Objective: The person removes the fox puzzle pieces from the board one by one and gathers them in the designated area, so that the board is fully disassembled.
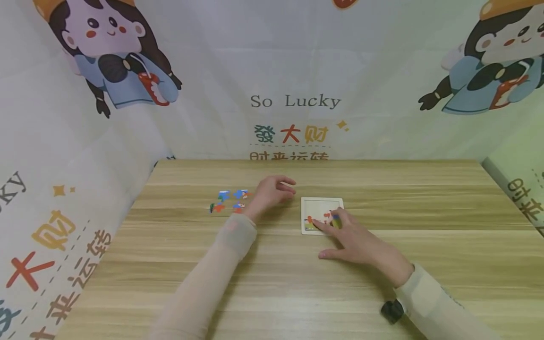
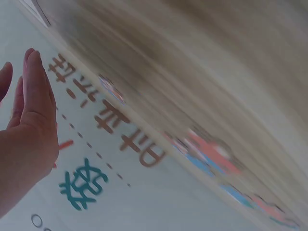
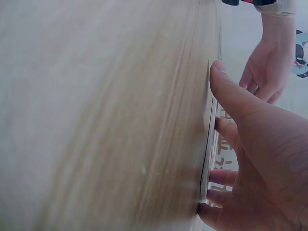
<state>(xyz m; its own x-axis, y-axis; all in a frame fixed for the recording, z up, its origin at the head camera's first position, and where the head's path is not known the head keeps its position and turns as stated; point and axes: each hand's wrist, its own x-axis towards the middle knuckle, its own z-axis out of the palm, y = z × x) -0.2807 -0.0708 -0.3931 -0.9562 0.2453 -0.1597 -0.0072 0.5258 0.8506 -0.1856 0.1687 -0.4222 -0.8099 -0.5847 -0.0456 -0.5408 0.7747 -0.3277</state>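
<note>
A square white puzzle tray (image 1: 322,200) lies on the table, with a few colourful pieces in its lower part. My right hand (image 1: 357,238) is over the tray's lower right, its fingers spread and fingertips touching the pieces or tray; the thumb is out to the near side. In the right wrist view the fingertips of the right hand (image 3: 269,154) meet the thin tray edge. My left hand (image 1: 272,192) hovers left of the tray, fingers loosely bent, with nothing visible in it. Several loose jigsaw pieces (image 1: 223,195) lie to its left, one partly hidden by the wrist.
The wooden table (image 1: 382,189) runs back to a printed cloth backdrop (image 1: 382,66), which also hangs at both sides. A small black device (image 1: 392,311) is fixed at the right wrist.
</note>
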